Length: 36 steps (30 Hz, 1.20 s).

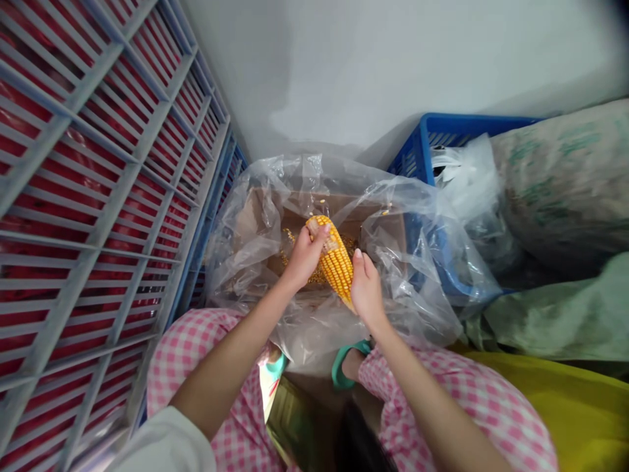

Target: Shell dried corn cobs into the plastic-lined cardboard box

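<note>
A yellow corn cob (336, 261) is held over a cardboard box lined with a clear plastic bag (255, 216). My left hand (305, 254) is closed around the cob's upper end, thumb pressing on the kernels. My right hand (365, 288) grips the lower end. Loose kernels (289, 237) lie in the bottom of the box, and a few are in mid-air above the cob.
Stacked grey-blue crates (98, 196) holding red things rise at the left. A blue crate (432, 141) with plastic bags stands to the right, beside large sacks (565, 183). A yellow surface (580, 406) lies at lower right. My knees in pink checked trousers (472, 400) flank the box.
</note>
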### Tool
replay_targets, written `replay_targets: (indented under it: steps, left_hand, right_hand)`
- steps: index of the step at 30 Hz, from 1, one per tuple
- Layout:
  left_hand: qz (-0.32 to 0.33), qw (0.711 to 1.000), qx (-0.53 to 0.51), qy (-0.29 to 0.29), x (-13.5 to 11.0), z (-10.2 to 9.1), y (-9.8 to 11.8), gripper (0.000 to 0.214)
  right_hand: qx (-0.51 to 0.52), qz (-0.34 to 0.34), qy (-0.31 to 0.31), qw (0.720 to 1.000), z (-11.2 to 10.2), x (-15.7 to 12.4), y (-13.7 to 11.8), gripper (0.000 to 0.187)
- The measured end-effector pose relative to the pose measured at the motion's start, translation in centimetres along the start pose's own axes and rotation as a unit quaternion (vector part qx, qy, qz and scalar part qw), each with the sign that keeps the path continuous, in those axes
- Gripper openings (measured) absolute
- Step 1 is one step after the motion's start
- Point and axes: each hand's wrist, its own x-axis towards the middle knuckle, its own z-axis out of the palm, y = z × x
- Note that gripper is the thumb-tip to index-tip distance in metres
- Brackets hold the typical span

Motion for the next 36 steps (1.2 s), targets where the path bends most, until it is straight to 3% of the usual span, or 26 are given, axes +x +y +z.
replay_targets:
  steps: [5, 10, 15, 22, 27, 30, 33, 36]
  left_hand:
    - [-0.053, 0.995, -0.07, -0.047, -0.1, 0.1, 1.3, 0.03]
    - [-0.053, 0.996, -0.073, -0.009, -0.3, 0.1, 1.4, 0.022]
    - [-0.071, 0.992, -0.093, -0.043, -0.1, 0.0, 1.5, 0.022]
    - [-0.087, 0.991, -0.096, -0.015, -0.4, -0.2, 1.8, 0.017]
    - [-0.102, 0.988, -0.104, -0.053, -0.4, -0.2, 2.6, 0.019]
    - [-0.119, 0.986, -0.109, -0.035, -0.3, -0.2, 2.6, 0.025]
    - [-0.096, 0.991, -0.093, -0.006, -0.4, -0.1, 2.2, 0.019]
    - [-0.093, 0.991, -0.093, -0.022, -0.6, 0.1, 2.3, 0.017]
  right_hand:
    - [-0.016, -0.03, 0.012, 0.999, -0.3, 0.0, -0.4, 0.034]
    - [-0.017, -0.027, 0.002, 0.999, -0.2, -0.1, -0.2, 0.035]
    - [-0.018, -0.029, 0.009, 0.999, -0.2, 0.0, -0.3, 0.035]
    - [-0.021, -0.028, -0.002, 0.999, -0.2, -0.1, -0.3, 0.035]
    - [-0.034, -0.051, 0.016, 0.998, -0.7, 0.0, -0.8, 0.034]
    - [-0.056, -0.059, 0.003, 0.997, -0.7, -0.2, -0.9, 0.033]
    - [-0.055, -0.047, -0.003, 0.997, -0.5, -0.3, -0.5, 0.033]
    - [-0.045, -0.044, 0.006, 0.998, -0.4, -0.2, -0.4, 0.034]
